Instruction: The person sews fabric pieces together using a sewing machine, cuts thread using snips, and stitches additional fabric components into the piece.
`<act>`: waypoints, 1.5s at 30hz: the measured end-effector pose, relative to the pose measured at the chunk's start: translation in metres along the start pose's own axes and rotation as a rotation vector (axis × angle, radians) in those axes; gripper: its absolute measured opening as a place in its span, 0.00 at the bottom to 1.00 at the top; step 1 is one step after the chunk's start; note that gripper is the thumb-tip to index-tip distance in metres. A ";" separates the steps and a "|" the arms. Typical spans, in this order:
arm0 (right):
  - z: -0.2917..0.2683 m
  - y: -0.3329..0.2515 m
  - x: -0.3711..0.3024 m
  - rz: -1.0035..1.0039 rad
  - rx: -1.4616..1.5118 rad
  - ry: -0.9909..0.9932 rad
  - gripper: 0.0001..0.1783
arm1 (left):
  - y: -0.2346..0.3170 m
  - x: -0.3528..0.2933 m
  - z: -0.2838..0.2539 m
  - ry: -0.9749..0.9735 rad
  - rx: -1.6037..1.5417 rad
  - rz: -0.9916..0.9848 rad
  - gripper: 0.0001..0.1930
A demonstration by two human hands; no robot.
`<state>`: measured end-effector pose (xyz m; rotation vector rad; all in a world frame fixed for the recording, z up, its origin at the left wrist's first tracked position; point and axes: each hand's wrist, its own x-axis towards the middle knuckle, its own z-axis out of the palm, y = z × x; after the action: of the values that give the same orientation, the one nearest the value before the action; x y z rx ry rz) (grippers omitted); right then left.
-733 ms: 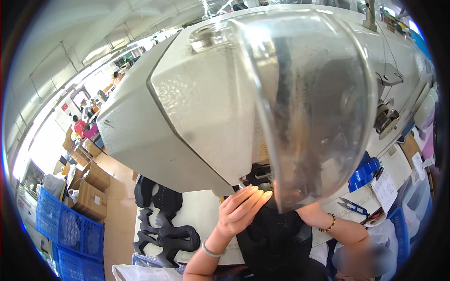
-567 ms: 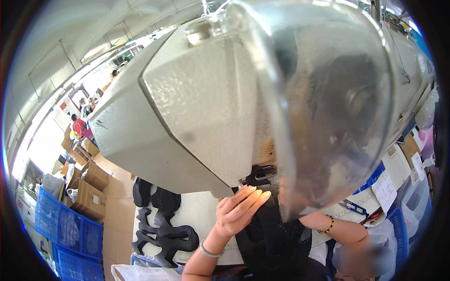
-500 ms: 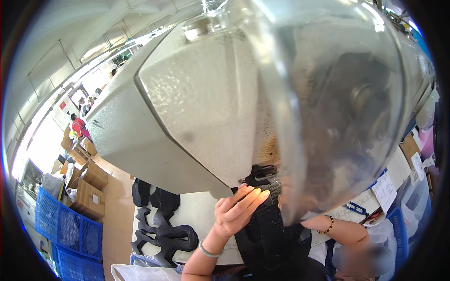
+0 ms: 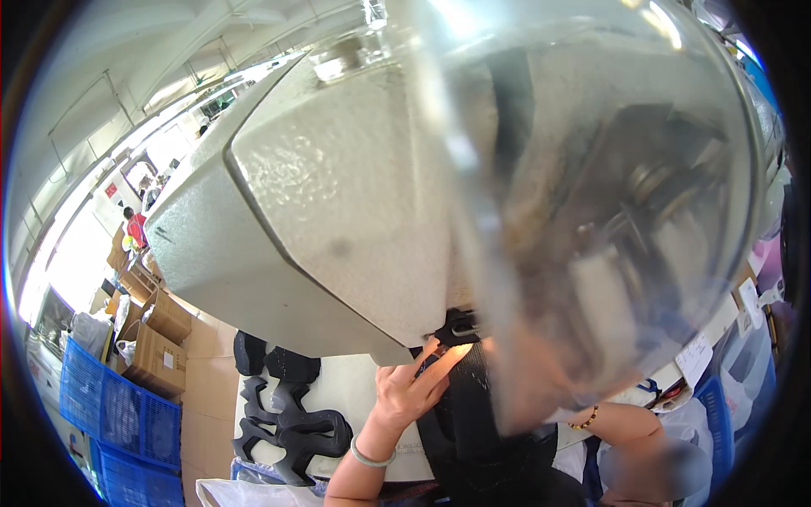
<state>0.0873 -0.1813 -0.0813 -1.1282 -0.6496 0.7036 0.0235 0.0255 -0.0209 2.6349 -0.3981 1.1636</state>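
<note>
A black textile piece (image 4: pixel 473 422) with a mesh-like part lies under the head of a large grey sewing machine (image 4: pixel 338 228). My left hand (image 4: pixel 410 387) rests at its left edge, fingers stretched out and a little apart, fingertips close to the dark presser foot (image 4: pixel 459 324) and lit by a warm lamp. On the other side of the piece is my right hand (image 4: pixel 541 376), seen only as a blur through the clear curved shield (image 4: pixel 481 220); its fingers cannot be made out. The needle is hidden.
Several black shaped pads (image 4: pixel 312 431) lie on the white table (image 4: pixel 338 372) left of my arm. Blue crates (image 4: pixel 118 397) and cardboard boxes (image 4: pixel 156 359) stand on the floor farther left. A written paper sheet (image 4: pixel 694 359) and a blue basket (image 4: pixel 716 422) are at right.
My left fingers have spread slightly and shifted left. The machine and shield appear farther left and larger in view, and the shield now covers more of the black piece and my right hand.
</note>
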 end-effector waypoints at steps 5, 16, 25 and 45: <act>-0.009 0.000 0.005 -0.099 -0.051 0.069 0.10 | -0.002 0.003 -0.001 0.010 -0.065 0.016 0.24; -0.135 0.014 0.048 -0.402 -1.034 0.859 0.16 | 0.000 0.005 -0.001 -0.052 -0.063 -0.021 0.30; -0.083 -0.061 0.021 -0.665 -0.885 0.797 0.14 | 0.058 0.007 -0.025 0.119 -0.406 -0.383 0.17; 0.056 -0.037 -0.128 0.564 -0.259 -0.105 0.22 | -0.050 -0.108 -0.106 0.021 0.503 -1.021 0.10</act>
<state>-0.0291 -0.2587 -0.0435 -1.5465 -0.5197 1.1888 -0.1020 0.1220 -0.0376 2.5390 1.2465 0.9584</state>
